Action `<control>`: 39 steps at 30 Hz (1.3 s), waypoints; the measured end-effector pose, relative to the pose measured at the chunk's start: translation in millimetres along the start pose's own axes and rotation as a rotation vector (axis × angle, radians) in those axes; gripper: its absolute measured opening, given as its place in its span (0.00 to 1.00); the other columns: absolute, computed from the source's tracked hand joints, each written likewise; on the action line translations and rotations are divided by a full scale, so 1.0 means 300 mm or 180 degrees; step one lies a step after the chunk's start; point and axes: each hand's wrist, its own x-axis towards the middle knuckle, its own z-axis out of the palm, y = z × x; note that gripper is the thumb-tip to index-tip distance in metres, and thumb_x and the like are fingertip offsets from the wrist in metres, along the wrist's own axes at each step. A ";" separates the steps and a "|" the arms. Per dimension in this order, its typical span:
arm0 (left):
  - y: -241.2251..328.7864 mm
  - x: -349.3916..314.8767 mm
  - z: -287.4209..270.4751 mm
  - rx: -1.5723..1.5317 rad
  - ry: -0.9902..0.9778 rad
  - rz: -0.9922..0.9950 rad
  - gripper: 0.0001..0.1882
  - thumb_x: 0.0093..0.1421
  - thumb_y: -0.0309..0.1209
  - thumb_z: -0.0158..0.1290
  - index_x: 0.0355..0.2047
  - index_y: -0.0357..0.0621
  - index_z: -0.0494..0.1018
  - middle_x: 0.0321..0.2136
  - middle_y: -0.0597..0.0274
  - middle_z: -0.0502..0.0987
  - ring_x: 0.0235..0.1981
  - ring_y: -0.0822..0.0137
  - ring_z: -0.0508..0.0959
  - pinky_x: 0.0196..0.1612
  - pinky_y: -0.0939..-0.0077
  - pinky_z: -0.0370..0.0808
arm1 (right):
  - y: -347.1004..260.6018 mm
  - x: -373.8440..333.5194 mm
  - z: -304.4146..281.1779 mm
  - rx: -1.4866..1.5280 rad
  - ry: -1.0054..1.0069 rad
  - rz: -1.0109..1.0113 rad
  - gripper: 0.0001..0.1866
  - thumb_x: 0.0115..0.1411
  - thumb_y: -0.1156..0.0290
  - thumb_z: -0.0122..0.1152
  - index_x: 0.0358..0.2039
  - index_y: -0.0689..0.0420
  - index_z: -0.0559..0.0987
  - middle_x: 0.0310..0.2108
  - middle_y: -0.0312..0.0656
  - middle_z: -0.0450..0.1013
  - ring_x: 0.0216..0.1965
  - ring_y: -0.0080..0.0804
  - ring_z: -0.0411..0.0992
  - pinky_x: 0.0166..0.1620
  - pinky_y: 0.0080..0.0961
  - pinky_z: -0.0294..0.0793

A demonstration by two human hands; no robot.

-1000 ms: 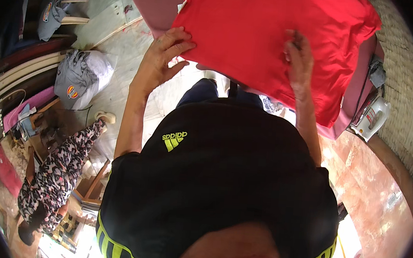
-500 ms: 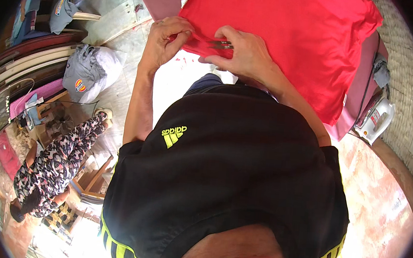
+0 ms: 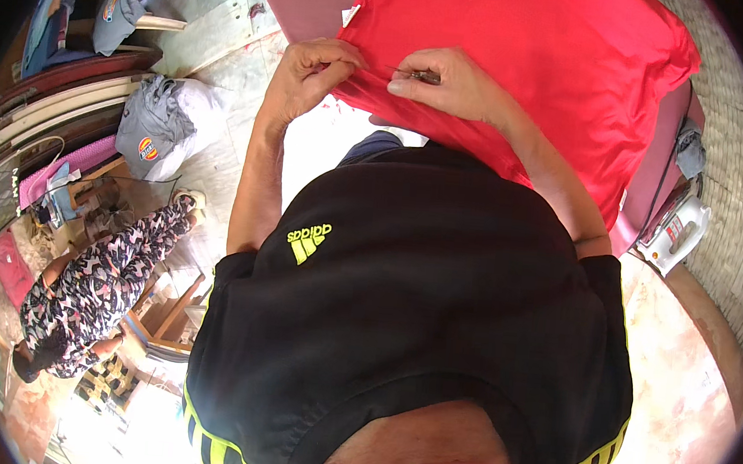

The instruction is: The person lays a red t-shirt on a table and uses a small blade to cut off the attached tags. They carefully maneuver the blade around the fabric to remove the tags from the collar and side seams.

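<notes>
A red cloth garment (image 3: 535, 44) lies spread over a mauve padded table (image 3: 307, 0) in front of me, its near edge hanging toward my body. My left hand (image 3: 314, 75) pinches the garment's near left edge between thumb and fingers. Closed around small dark metal thread snips (image 3: 427, 77) is my right hand (image 3: 462, 84), a little to the right of the left one. The thin tip of the snips points left, toward the pinched edge, just above the cloth. A white tag (image 3: 349, 15) shows at the garment's left side.
A white and grey iron (image 3: 677, 234) stands at the table's right corner, beside a dark cord and a grey cloth (image 3: 690, 152). To the left are a grey garment (image 3: 151, 127) with a white bag, stacked boards (image 3: 40, 123), and a person (image 3: 92, 284) in patterned clothes.
My right hand has closed its fingers around the snips, which were held with the hand more spread. My left hand stays at the cloth edge; the view has shifted slightly.
</notes>
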 end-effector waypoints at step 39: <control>0.014 0.337 0.185 0.1149 0.1848 -0.0195 0.11 0.54 0.27 0.67 0.36 0.37 0.79 0.26 0.60 0.80 0.26 0.73 0.79 0.31 0.81 0.76 | 0.136 0.336 -0.313 -0.0479 0.1144 -0.0425 0.12 0.65 0.70 0.57 0.44 0.64 0.79 0.37 0.48 0.82 0.39 0.37 0.82 0.43 0.30 0.78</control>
